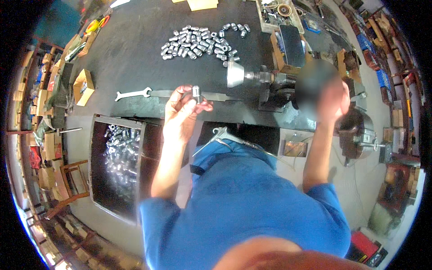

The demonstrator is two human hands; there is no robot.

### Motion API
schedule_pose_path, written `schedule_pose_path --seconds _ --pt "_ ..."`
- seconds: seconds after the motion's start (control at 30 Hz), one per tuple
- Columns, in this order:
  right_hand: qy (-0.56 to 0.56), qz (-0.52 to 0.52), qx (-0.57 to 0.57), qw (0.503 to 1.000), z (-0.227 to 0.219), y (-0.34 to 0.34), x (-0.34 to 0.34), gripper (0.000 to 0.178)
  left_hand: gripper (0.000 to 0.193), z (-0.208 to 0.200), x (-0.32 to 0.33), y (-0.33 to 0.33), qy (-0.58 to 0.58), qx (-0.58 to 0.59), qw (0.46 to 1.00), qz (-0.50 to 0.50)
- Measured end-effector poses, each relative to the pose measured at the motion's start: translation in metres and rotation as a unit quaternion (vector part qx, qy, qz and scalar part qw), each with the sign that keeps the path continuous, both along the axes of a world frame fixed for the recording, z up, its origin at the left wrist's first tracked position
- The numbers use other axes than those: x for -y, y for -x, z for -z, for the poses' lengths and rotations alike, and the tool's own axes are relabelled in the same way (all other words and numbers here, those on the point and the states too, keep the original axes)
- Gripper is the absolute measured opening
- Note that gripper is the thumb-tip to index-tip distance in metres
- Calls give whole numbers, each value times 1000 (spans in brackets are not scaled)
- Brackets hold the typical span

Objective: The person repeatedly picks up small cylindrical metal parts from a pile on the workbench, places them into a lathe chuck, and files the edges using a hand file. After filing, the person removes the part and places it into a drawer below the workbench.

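My left hand (pixel 179 110) holds a small shiny metal cylinder (pixel 195 92) upright between thumb and fingers, above the bench's front edge. My right hand (pixel 336 104) is raised on the right, by the dark bench machine (pixel 275 90); a blurred round patch covers most of its fingers. From the machine's left end sticks out a pale cone-shaped metal head (pixel 235 74), apart from my left hand. A pile of similar metal cylinders (pixel 193 42) lies farther back on the bench. Behind my left hand lies a long flat metal bar (pixel 218 96), beside an open-ended wrench (pixel 133 93).
A drawer (pixel 140 166) full of metal cylinders stands out at the left front. An air blow gun (pixel 221 135) lies by my lap. A small cardboard box (pixel 83 87) sits at the bench's left, and a tray of parts (pixel 280 15) at the back right.
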State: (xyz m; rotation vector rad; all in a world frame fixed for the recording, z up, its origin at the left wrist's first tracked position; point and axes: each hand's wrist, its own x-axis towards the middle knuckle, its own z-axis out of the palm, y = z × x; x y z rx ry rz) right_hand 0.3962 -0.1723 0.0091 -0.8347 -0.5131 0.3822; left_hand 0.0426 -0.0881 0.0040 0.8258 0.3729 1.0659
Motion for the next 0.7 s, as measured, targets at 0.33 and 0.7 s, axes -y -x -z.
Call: schedule_pose_path --seconds 0.33,0.7 --pt "112 34 -92 989 55 35 28 16 35 -30 21 -11 -182 -222 940 -184" --pt "141 47 -124 981 61 28 7 12 34 -37 26 -5 -302 -331 814 -369"
